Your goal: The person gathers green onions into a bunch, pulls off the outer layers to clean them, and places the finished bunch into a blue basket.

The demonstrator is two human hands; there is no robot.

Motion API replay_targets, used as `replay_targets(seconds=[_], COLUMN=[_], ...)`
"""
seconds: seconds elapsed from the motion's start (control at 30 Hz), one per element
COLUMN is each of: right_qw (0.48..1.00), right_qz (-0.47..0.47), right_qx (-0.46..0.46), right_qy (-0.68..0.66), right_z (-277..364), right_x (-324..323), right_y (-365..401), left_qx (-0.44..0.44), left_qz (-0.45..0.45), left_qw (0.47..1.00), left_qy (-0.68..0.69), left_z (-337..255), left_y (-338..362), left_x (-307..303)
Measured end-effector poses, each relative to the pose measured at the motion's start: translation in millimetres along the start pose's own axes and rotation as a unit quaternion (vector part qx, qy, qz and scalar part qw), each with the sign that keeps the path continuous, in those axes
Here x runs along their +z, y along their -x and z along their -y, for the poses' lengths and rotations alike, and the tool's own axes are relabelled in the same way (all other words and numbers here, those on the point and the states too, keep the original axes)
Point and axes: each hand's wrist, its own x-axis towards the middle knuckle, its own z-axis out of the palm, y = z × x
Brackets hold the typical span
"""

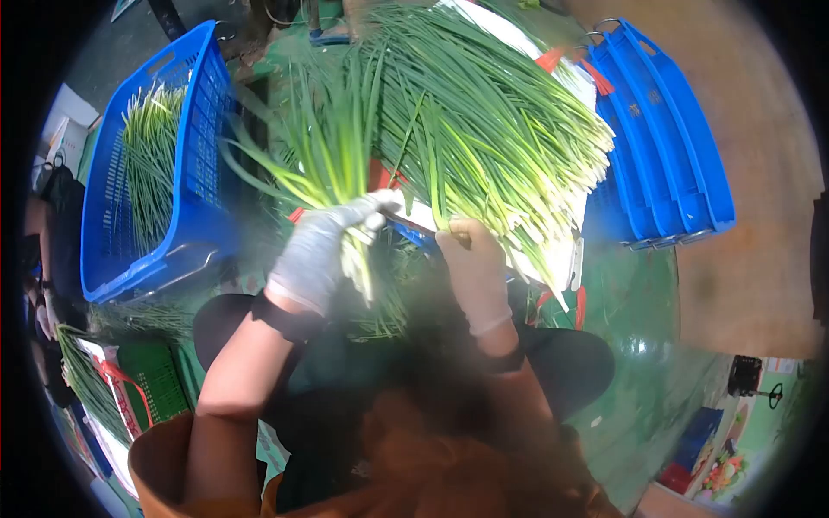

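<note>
My left hand [318, 250], in a pale glove, is closed around a bunch of scallions [347, 160]. Their green tops fan upward and their pale ends hang below the fist. My right hand [475, 269], also gloved, pinches a scallion stalk [436, 177] near its lower end, at the front edge of the pile. A large heap of scallions [509, 112] lies across a white board [563, 263] in front of me, white ends towards the right. Parts of the fingers on both hands are hidden.
At left stands a blue crate [192, 186] with scallions inside. Stacked blue crates [669, 138] are at right. Red straps [598, 78] show at the board's edge. A green crate [155, 375] sits lower left, near another person's arm [39, 220]. Loose leaves litter the green floor [635, 302].
</note>
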Motion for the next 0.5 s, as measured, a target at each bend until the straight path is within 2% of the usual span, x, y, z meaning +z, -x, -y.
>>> replay_targets(seconds=[0.03,0.07,0.1,0.13,0.17,0.2,0.23,0.27,0.3,0.33,0.43,0.47,0.5], right_qw=[1.0,0.988,0.952,0.932,0.934,0.973,0.994,0.993,0.961,0.955,0.973,0.987,0.987], right_qz=[0.008,-0.02,-0.048,-0.03,-0.02,-0.003,0.014,0.047,0.079,0.13,0.108,0.081,0.079], right_qx=[0.001,-0.129,-0.259,-0.292,-0.284,-0.197,-0.108,0.015,0.137,0.164,0.133,0.073,0.073], right_qy=[0.004,0.081,0.155,0.213,0.216,0.116,0.014,-0.108,-0.225,-0.212,-0.152,-0.117,-0.117], right_z=[4.8,11.4,15.5,16.4,15.7,20.1,28.1,30.2,32.1,40.2,28.0,20.9,19.5], right_x=[0.5,2.4,5.4,10.4,14.5,15.9,15.8,13.8,8.9,-0.7,6.6,10.7,13.9], right_y=[8.8,18.1,25.0,30.1,35.5,39.7,41.6,38.7,34.1,31.8,32.3,32.4,34.0], left_qx=[-0.021,-0.017,-0.015,-0.019,-0.025,0.021,0.022,-0.016,-0.055,-0.041,-0.066,-0.058,-0.058], left_qz=[-0.02,0.011,0.015,0.019,0.023,0.04,0.04,0.058,0.076,0.087,0.116,0.115,0.117], left_qw=[1.0,0.998,0.999,0.997,0.993,0.994,0.994,0.997,0.996,0.995,0.991,0.991,0.991], left_qy=[-0.008,-0.053,-0.039,-0.075,-0.113,-0.098,-0.099,-0.045,0.009,0.001,-0.03,-0.033,-0.034], left_z=[7.4,10.9,19.7,20.2,19.7,25.8,23.2,18.5,15.5,16.8,23.4,22.3,24.5], left_y=[0.7,6.9,6.2,6.3,6.8,3.6,4.9,6.9,7.6,5.8,-3.7,-1.9,-1.3], left_x=[4.4,4.2,4.7,7.0,8.1,4.4,4.9,6.0,6.7,4.3,-9.3,-6.9,-5.1])
